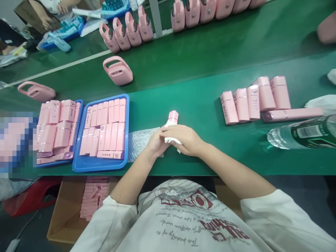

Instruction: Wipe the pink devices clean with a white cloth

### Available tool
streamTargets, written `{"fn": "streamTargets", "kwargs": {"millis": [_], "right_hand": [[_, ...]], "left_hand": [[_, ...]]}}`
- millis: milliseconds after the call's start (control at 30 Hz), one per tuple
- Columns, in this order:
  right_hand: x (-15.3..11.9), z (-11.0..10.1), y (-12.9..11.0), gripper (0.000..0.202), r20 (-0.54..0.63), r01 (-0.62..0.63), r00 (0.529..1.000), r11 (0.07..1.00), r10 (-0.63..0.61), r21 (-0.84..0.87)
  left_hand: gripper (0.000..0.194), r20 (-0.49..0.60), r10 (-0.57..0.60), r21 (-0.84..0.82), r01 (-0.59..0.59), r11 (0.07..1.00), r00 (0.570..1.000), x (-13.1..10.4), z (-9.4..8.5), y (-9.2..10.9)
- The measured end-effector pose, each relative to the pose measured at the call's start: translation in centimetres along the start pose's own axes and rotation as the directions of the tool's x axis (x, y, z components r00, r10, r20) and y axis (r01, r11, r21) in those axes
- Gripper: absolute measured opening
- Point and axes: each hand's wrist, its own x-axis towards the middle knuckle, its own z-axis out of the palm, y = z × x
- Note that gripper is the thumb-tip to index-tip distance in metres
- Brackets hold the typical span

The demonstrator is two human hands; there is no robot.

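Both hands meet over the green table in front of my body. My left hand (156, 142) is wrapped round the lower part of a pink device (173, 115), whose top end sticks out beyond the fingers. Across it lies my right hand (185, 138), its fingers closed on a white cloth (172, 140) pressed round the device. The hands hide most of the device. Under my left wrist is a sheet of bubble wrap (141, 141).
Blue trays (100, 165) of pink devices stand at the left. Several pink devices (241, 105) and a clear bottle (286, 134) are at the right. Pink handled units (119, 71) line the back. A cardboard box (63, 213) sits below the table.
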Motion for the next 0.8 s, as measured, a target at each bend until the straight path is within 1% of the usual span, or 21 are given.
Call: {"fn": "streamTargets", "kwargs": {"millis": [33, 67, 100, 167, 233, 300, 367, 400, 433, 467, 500, 533, 567, 600, 633, 667, 700, 733, 767, 800], "right_hand": [[0.1, -0.6, -0.1, 0.034, -0.064, -0.066, 0.996, 0.998, 0.067, 0.022], [0.1, -1.3, -0.1, 0.035, -0.134, -0.136, 0.981, 0.989, 0.143, 0.057], [0.2, -2.0, -0.1, 0.036, -0.195, -0.207, 0.955, 0.972, 0.225, 0.107], [0.3, -3.4, 0.0, 0.039, -0.291, -0.325, 0.876, 0.916, 0.385, 0.233], [0.5, -4.2, 0.1, 0.042, -0.368, -0.397, 0.776, 0.850, 0.512, 0.346], [0.7, -4.5, 0.2, 0.044, -0.452, -0.415, 0.671, 0.803, 0.588, 0.428], [1.0, -4.5, 0.4, 0.044, -0.526, -0.384, 0.564, 0.767, 0.636, 0.514], [1.2, -4.5, 0.6, 0.044, -0.553, -0.347, 0.505, 0.742, 0.663, 0.573], [1.4, -4.6, 0.8, 0.043, -0.566, -0.298, 0.438, 0.707, 0.698, 0.641], [1.6, -4.7, 1.1, 0.042, -0.558, -0.245, 0.360, 0.653, 0.748, 0.717], [1.8, -4.9, 1.5, 0.041, -0.516, -0.198, 0.269, 0.571, 0.814, 0.797], [2.0, -5.1, 1.8, 0.039, -0.434, -0.159, 0.166, 0.459, 0.885, 0.874], [2.2, -5.2, 2.2, 0.037, -0.319, -0.125, 0.065, 0.325, 0.946, 0.938], [2.3, -5.3, 2.5, 0.034, -0.188, -0.094, -0.020, 0.185, 0.982, 0.978], [2.4, -5.3, 2.8, 0.030, -0.063, -0.065, -0.074, 0.058, 0.995, 0.996], [2.5, -5.2, 2.9, 0.024, 0.045, -0.042, -0.094, -0.050, 0.995, 0.998], [2.6, -5.1, 3.0, 0.017, 0.128, -0.027, -0.086, -0.130, 0.988, 0.991], [2.7, -4.9, 3.0, 0.011, 0.184, -0.020, -0.062, -0.186, 0.981, 0.982], [2.8, -4.6, 2.9, 0.008, 0.223, -0.016, -0.035, -0.224, 0.974, 0.974], [2.9, -4.3, 2.8, 0.011, 0.251, -0.014, -0.017, -0.251, 0.968, 0.968]], "left_hand": [[0.009, 0.052, 0.006, 0.028, -0.008, 1.000, 0.999, 0.4, 0.5, 0.0], [0.010, 0.115, 0.002, 0.059, -0.009, 0.998, 0.993, 0.9, 1.2, -0.1], [0.015, 0.178, -0.007, 0.094, -0.010, 0.996, 0.984, 1.5, 2.0, -0.2], [0.017, 0.284, -0.040, 0.187, -0.014, 0.982, 0.958, 2.8, 4.0, -0.4], [0.012, 0.345, -0.073, 0.289, -0.032, 0.957, 0.936, 4.0, 6.3, -0.8], [0.010, 0.374, -0.088, 0.376, -0.064, 0.924, 0.923, 5.1, 8.4, -1.2], [0.005, 0.388, -0.102, 0.430, -0.082, 0.899, 0.916, 6.1, 9.8, -1.0], [0.009, 0.388, -0.087, 0.480, -0.120, 0.869, 0.917, 6.6, 10.2, -0.5], [0.020, 0.378, -0.043, 0.554, -0.189, 0.811, 0.925, 7.2, 10.3, 0.5], [0.031, 0.360, 0.031, 0.637, -0.270, 0.722, 0.933, 7.8, 10.2, 1.9], [0.042, 0.338, 0.131, 0.718, -0.345, 0.604, 0.932, 8.6, 9.9, 3.9], [0.051, 0.315, 0.254, 0.796, -0.400, 0.455, 0.915, 9.3, 9.3, 6.3], [0.057, 0.286, 0.351, 0.835, -0.412, 0.365, 0.892, 10.0, 8.5, 9.0], [0.061, 0.250, 0.439, 0.865, -0.402, 0.299, 0.863, 10.7, 7.6, 12.0], [0.064, 0.217, 0.519, 0.893, -0.383, 0.237, 0.827, 11.3, 6.4, 15.0], [0.069, 0.191, 0.585, 0.914, -0.360, 0.185, 0.788, 11.8, 5.2, 17.8], [0.073, 0.163, 0.655, 0.942, -0.314, 0.119, 0.738, 12.3, 3.9, 20.3], [0.074, 0.132, 0.726, 0.987, -0.153, -0.037, 0.675, 12.6, 2.7, 22.4], [0.078, 0.080, 0.756, 0.991, 0.029, -0.130, 0.650, 13.0, 1.5, 24.1], [0.085, 0.010, 0.736, 0.969, 0.176, -0.175, 0.677, 13.2, 0.5, 25.3]]}}
